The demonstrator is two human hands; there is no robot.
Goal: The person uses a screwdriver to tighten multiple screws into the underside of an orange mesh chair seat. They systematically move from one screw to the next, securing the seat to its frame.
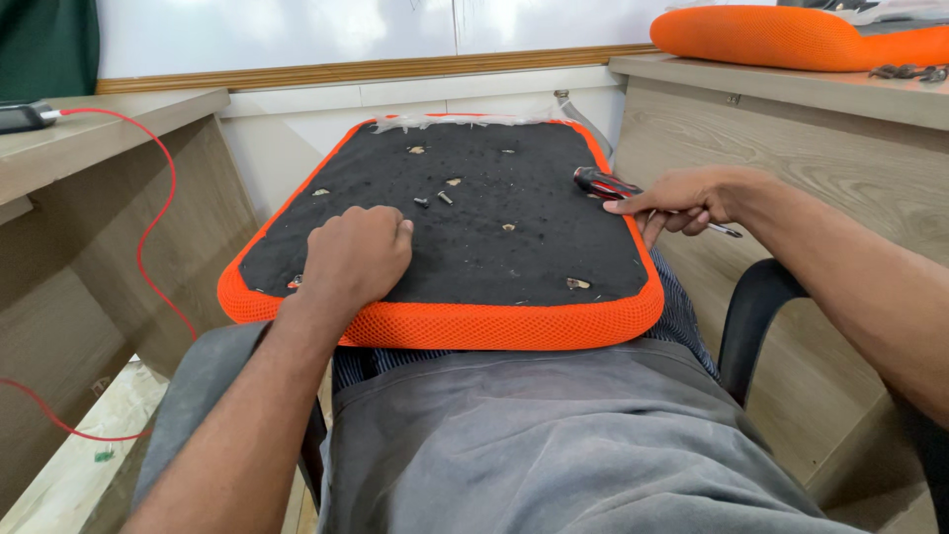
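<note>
A: Where is the screwdriver (633, 193)?

B: At the seat pad's (445, 321) right edge, long axis running left-right, gripped in my right hand (682, 203).

A: And the left hand (356, 255)?

B: Clenched, pressing the pad's black underside; loose screws (435, 199) lie just beyond its knuckles.

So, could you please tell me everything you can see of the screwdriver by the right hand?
The screwdriver has a red and black handle that looks like plastic or rubber, and a thin metal shaft whose dark tip pokes out past the fingers. It lies nearly flat, slanting from the seat cushion's right rear edge toward the person. The handle rests on the black underside near the orange mesh rim. The right hand covers the shaft's middle, index finger stretched along it toward the handle.
</note>
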